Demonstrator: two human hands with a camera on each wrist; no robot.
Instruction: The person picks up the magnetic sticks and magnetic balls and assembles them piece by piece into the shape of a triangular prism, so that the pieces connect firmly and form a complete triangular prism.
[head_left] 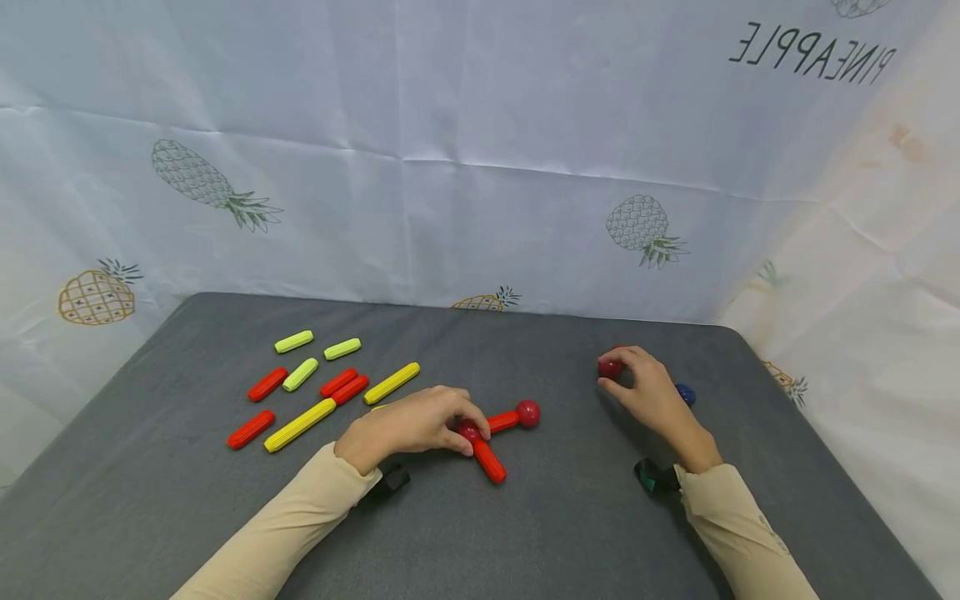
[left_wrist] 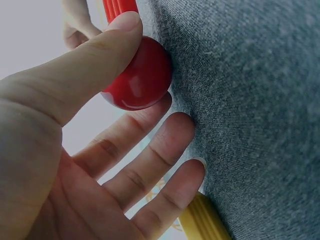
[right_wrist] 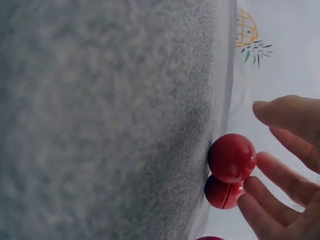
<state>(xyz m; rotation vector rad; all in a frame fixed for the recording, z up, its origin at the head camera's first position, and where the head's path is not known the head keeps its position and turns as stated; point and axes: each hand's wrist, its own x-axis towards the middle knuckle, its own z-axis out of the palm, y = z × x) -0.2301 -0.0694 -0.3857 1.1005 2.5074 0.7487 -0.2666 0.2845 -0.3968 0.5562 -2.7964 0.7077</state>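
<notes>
My left hand (head_left: 420,423) pinches a glossy red ball (left_wrist: 142,75) between thumb and fingers, low over the cloth. One red ribbed rod (head_left: 489,461) runs from this ball toward the front. Another red rod (head_left: 503,422) leads from beside my fingertips to a second red ball (head_left: 528,414). At the right, my right hand (head_left: 651,398) reaches over a red ball (head_left: 609,369). In the right wrist view its thumb is apart from that red ball (right_wrist: 232,158), with fingertips right at its side. Another red ball (right_wrist: 223,193) with a seam sits behind it.
A blue ball (head_left: 686,394) is partly hidden behind my right hand. Left of my left hand lie several red rods (head_left: 251,429), yellow rods (head_left: 300,425) and short lime rods (head_left: 301,375). A pineapple-print curtain (head_left: 465,225) hangs behind the grey table (head_left: 562,533).
</notes>
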